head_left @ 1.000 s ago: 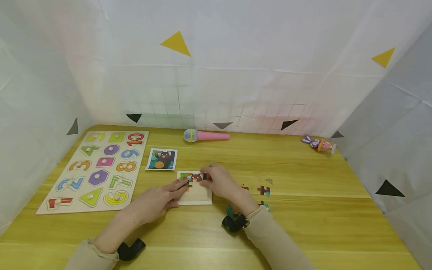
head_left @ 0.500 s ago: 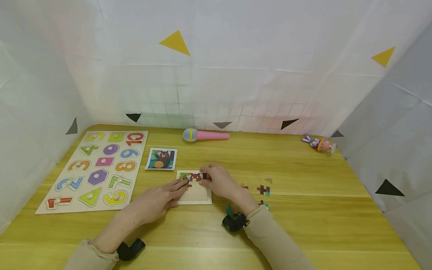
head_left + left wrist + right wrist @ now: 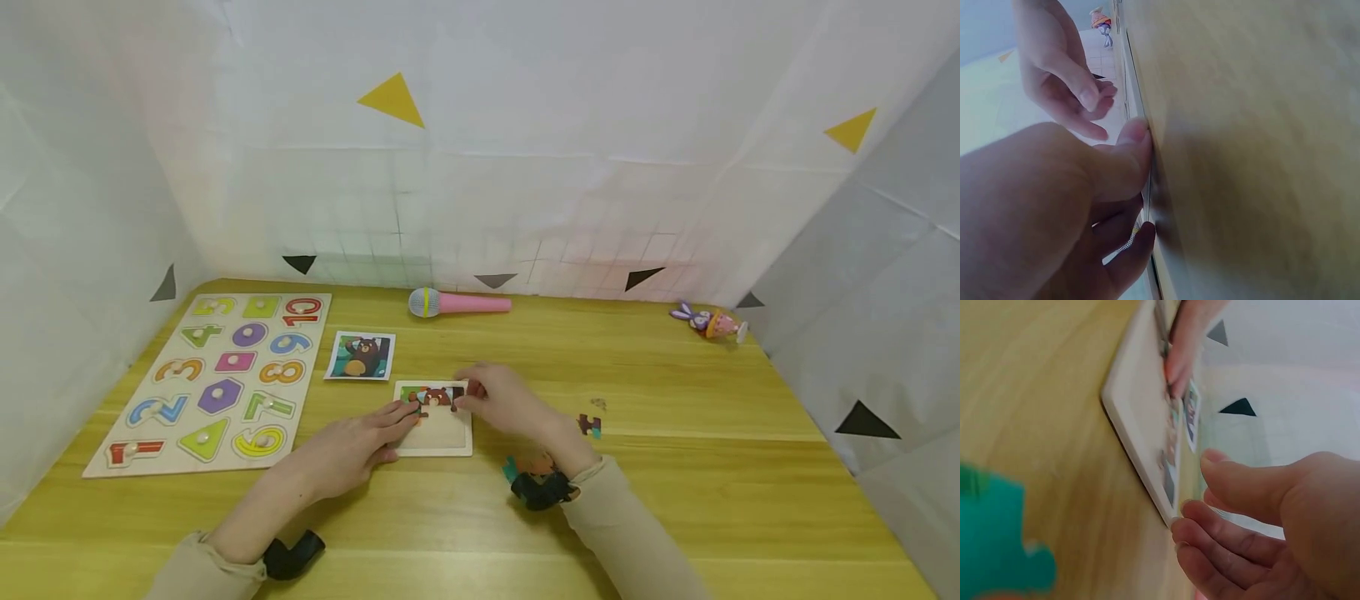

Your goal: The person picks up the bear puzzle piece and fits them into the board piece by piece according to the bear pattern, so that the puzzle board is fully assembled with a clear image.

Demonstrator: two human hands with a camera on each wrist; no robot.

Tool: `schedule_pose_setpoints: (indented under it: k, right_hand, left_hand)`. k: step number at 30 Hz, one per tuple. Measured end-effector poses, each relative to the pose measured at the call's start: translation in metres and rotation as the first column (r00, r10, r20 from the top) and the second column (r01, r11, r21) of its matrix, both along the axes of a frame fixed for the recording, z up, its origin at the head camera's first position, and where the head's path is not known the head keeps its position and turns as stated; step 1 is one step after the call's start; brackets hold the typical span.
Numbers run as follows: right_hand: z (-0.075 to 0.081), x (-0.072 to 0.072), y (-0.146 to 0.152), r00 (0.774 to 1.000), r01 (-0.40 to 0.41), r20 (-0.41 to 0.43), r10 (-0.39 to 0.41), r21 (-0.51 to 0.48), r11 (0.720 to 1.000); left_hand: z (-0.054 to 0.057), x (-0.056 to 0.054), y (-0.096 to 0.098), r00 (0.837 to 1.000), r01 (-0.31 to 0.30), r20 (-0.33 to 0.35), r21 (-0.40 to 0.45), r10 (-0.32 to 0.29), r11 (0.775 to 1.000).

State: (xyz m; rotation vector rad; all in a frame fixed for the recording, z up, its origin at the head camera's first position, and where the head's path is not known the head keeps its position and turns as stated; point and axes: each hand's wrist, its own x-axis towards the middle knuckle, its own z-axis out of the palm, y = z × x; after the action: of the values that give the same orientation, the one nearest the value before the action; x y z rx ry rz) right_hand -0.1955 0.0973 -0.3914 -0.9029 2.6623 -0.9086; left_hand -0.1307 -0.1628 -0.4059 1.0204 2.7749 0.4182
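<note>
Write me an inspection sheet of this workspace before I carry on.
Surface: wood-grain table.
Job's things: puzzle tray lies flat, bear pieces along its far side, lower right bare; loose pieces to its right, some partly hidden by the right arm; bear card beyond its left corner.
Clutter: number board, pink microphone, rabbit toy.
Grippers: left hand touches the tray's left side; right hand at its far right corner, no piece visible in it.
Cables: nothing seen.
Surroundings: white sheets with yellow triangles and dark ones.
</note>
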Motion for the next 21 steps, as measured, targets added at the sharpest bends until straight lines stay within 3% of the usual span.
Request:
schedule_pose_setpoints:
  k: [9,21]
  right_hand:
    - [0.010,-0.001,0.038,0.999,0.024,-0.046,-0.027,-0.061,0.998]
    - [0.009,0.002,0.083,0.997,0.029,-0.069,-0.031,-0.022,0.999]
  left_hand:
    - [0.000,0.001,0.002,1.000,0.008,-0.023,-0.025,-0.009,1.000]
    - [0.000,0.001,0.003,0.997,0.030,-0.068,-0.033,-0.032,0.999]
